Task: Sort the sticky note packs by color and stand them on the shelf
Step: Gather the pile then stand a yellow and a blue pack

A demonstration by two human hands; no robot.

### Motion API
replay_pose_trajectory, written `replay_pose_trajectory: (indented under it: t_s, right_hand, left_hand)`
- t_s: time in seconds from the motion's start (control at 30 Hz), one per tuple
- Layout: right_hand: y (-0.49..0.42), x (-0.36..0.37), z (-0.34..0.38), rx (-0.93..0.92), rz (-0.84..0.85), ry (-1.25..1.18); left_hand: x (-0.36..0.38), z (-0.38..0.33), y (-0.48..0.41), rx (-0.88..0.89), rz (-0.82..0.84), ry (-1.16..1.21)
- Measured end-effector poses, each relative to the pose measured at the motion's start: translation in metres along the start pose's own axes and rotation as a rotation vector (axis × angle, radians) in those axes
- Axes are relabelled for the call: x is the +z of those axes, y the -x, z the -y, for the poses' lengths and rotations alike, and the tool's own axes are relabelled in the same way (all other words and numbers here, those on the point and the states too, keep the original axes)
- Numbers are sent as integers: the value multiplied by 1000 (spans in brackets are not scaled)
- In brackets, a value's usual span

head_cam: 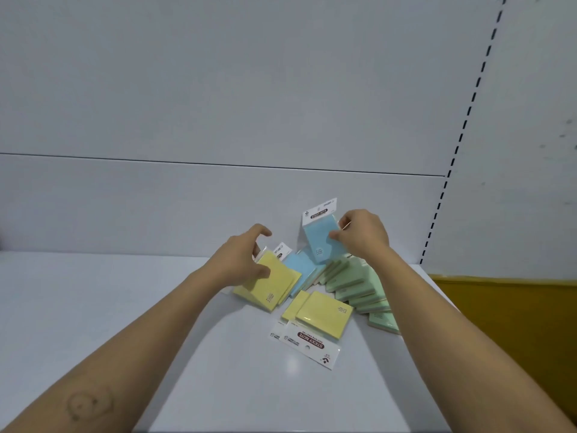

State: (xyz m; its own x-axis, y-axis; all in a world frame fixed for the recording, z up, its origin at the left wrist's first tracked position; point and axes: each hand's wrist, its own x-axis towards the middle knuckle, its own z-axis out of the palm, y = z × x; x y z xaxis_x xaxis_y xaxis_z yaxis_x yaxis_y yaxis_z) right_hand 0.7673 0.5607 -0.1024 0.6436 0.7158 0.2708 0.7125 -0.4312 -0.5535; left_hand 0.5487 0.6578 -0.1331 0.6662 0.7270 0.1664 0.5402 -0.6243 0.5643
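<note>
Two held — blue pack (318, 242) between right fingers (343, 219) | yellow pack (272, 285) under left fingers (263, 271)

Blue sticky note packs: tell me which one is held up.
The blue pack pinched in the right hand, upright with its white header on top. The other blue packs lie slanted in the pile below it.

Bright, even, diffuse light. Faint glare patch on the shelf (218, 370) toward 6 o'clock. Wide-angle bowing at 2 o'clock. Focus slightly soft.
</note>
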Motion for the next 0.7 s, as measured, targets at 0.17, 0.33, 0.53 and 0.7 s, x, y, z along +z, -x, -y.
replay_pose_trajectory:
  t_s: [0.17, 0.33, 0.53, 0.7]
  right_hand:
    - [12, -2, -18, 46, -65, -243]
    - [29, 6, -38, 76, -54, -236]
    - [40, 13, -55, 66, -33, -178]
    - [42, 12, -53, 40, -24, -97]
  left_hand:
    - [8, -16, -12, 181, -86, 40]
    - [40, -24, -16, 262, -216, -176]
    - [63, -10, -15, -217, -223, -133]
    - [59, -8, -13, -322, -122, -278]
